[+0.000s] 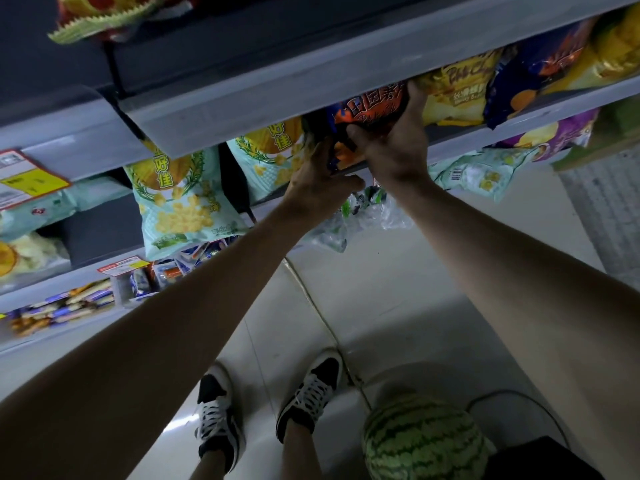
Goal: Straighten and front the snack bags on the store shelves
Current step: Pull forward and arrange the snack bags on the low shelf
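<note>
Your left hand (320, 183) and right hand (394, 140) both grip the orange bag (372, 105) at the shelf's (457, 136) front edge.

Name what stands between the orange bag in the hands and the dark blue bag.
A yellow chip bag stands between the orange bag and the dark blue bag, in the head view.

orange-and-dark snack bag (372, 107) | tilted at shelf edge (554, 108) | just beside yellow chip bag (457, 95) | blue bag (530, 77) beyond
</note>
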Tool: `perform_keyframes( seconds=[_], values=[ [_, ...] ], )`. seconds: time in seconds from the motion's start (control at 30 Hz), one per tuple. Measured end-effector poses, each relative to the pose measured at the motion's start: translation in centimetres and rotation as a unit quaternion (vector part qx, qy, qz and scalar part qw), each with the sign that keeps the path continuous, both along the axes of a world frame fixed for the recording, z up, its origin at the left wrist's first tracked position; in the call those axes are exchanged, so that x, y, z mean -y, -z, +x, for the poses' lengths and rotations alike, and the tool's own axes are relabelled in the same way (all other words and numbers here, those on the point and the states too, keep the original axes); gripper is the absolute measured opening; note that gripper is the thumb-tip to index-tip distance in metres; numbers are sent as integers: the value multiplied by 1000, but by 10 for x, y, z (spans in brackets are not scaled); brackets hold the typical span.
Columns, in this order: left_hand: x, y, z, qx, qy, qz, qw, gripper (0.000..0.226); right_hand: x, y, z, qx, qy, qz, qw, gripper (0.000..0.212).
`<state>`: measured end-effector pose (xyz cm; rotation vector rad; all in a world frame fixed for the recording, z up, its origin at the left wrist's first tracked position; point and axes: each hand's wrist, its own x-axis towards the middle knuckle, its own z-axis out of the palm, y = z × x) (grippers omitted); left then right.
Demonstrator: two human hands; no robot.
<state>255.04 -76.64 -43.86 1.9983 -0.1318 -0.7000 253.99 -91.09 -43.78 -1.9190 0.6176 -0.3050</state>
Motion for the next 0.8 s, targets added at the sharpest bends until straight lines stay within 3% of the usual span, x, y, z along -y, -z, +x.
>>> perform_keyframes(
  seconds=[0.2, 0.33, 0.53, 0.7, 0.8],
  values=[
    [-40, -30, -25, -11, -47, 46, 998, 81, -6, 9, -18, -25, -4, -31, 999, 104],
    [-95, -54, -41, 17, -75, 89, 993, 62, -16, 9, -37, -32, -9, -95, 995, 92],
    [-171, -62, -54, 98, -144, 132, 976, 34, -37, 10, -62, -70, -24, -133, 988, 94],
    [-206, -47, -50, 128, -242, 197, 941, 72, -53, 2, -63, -114, -33, -120, 986, 76],
    [-209, -35, -26, 51, -254, 188, 947, 99, -70, -7, -67, -117, -57, -119, 984, 60]
  ],
)
